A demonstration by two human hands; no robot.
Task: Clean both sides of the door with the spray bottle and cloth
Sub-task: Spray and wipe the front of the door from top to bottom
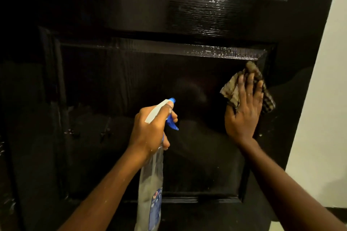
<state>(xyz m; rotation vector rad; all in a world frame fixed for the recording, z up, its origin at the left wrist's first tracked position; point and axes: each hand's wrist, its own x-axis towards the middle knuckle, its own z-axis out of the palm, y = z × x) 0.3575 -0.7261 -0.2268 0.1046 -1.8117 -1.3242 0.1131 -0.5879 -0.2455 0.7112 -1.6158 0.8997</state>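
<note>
Left hand (152,127): we gripped the spray bottle (150,184), fingers curled round its neck.
Right hand (244,112): fingers straight, together, pressing the cloth (231,88).
Cloth: under our fingertips, against the door (131,80).

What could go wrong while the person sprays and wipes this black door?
The right hand presses the cloth flat against the door without gripping it, so the cloth might slip and drop. The left hand aims the spray bottle at the panel near the right hand, so a squirt could hit that hand instead. The cloth sits close to the door's edge, so a wide wipe may smear the white wall.
</note>
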